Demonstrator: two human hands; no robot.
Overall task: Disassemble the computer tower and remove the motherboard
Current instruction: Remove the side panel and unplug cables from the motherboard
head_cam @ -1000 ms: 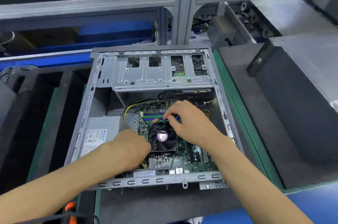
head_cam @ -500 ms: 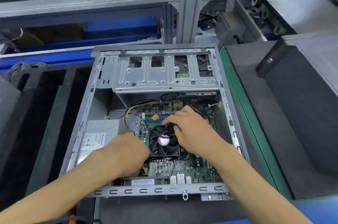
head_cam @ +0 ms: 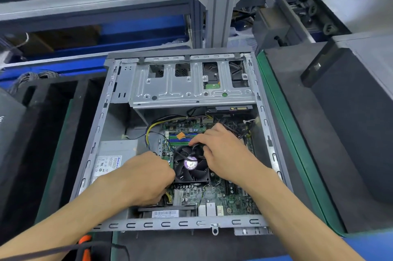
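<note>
Computer tower (head_cam: 102, 124) lies on its side, panel off, centre of view, on a dark foam mat (head_cam: 282, 133) with a green edge. Motherboard (head_cam: 225, 197) is seated in the case's lower right half, 5 o'clock from the drive cage (head_cam: 191, 88), which spans the far end at 12. CPU fan (head_cam: 191, 164) sits mid-board, purple hub label up. Left hand (head_cam: 146, 177) is at the fan's 9 o'clock edge, fingers curled down at its lower left corner; can't tell what they pinch, tips hidden. Right hand (head_cam: 223, 152) comes in from 3 o'clock, fingers bent over the fan's top right corner, index tip touching the frame at about 1 o'clock. Power supply (head_cam: 112, 156) at 9 o'clock from the fan, yellow/black wires (head_cam: 148, 131) looping from it to the board. Orange tab (head_cam: 180, 135) on the RAM slots at 12 of the fan. Black tower (head_cam: 353, 124) stands well apart at 3 o'clock.
</note>
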